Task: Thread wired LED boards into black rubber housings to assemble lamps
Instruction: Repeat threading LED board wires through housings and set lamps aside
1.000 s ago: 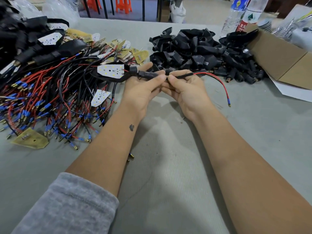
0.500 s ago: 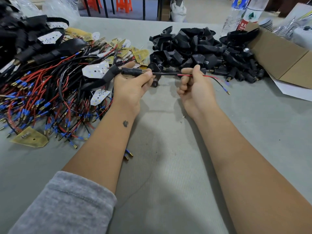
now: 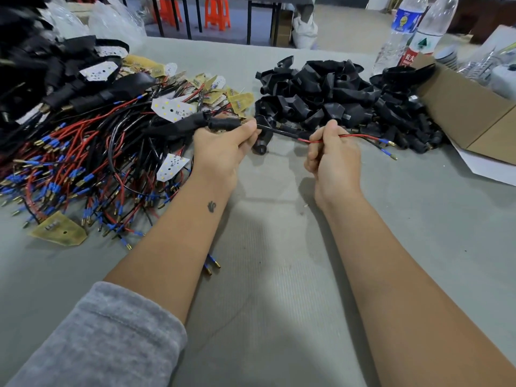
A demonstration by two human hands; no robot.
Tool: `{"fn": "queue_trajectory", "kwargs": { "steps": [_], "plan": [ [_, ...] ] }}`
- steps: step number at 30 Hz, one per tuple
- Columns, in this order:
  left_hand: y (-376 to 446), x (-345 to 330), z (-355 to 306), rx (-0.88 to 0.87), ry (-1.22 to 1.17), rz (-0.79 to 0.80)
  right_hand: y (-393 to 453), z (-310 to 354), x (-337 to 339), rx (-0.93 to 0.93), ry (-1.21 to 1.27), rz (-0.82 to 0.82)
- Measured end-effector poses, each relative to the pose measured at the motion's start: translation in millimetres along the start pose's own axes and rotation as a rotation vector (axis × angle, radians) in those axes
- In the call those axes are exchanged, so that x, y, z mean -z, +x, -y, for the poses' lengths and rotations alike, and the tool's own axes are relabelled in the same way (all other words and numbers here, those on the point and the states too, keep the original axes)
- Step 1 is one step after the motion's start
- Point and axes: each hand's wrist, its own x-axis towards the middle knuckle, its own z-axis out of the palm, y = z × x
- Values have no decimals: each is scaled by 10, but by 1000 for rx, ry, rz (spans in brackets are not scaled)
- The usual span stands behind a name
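Observation:
My left hand [image 3: 223, 148] grips the neck of a black rubber housing [image 3: 192, 122] whose wide end holds a white LED board [image 3: 173, 108]. Red and black wires [image 3: 360, 136] run out of the neck to the right. My right hand [image 3: 331, 155] is closed on those wires, about a hand's width from the left one. The wire ends with blue sleeves and brass tips [image 3: 386, 142] hang free beyond my right hand. A pile of empty black housings [image 3: 329, 93] lies behind both hands.
A heap of wired LED boards [image 3: 83, 163] with red and black leads covers the left of the grey table [image 3: 265, 303]. Finished lamps [image 3: 42, 79] are stacked at far left. A cardboard box [image 3: 469, 107] and two water bottles [image 3: 402, 32] stand at right.
My hands have drawn apart: the right hand slid along the wires to the right, the left carried the housing left, and more wire now shows between them.

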Motion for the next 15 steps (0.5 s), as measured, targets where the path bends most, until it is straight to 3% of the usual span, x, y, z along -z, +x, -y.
{"fn": "queue_trajectory", "kwargs": {
  "steps": [4, 9, 12, 15],
  "plan": [
    [9, -29, -109, 62, -241, -99, -170, -40, -52, 369, -478, 194],
    [115, 35, -248, 50, -120, -142, -194, -99, -135, 486, -991, 553],
    [141, 93, -323, 19, -127, -172, -229, -94, -124, 567, -994, 668],
    [156, 157, -397, 46, -96, -180, -281, -34, -137, 577, -931, 663]
  ]
}}
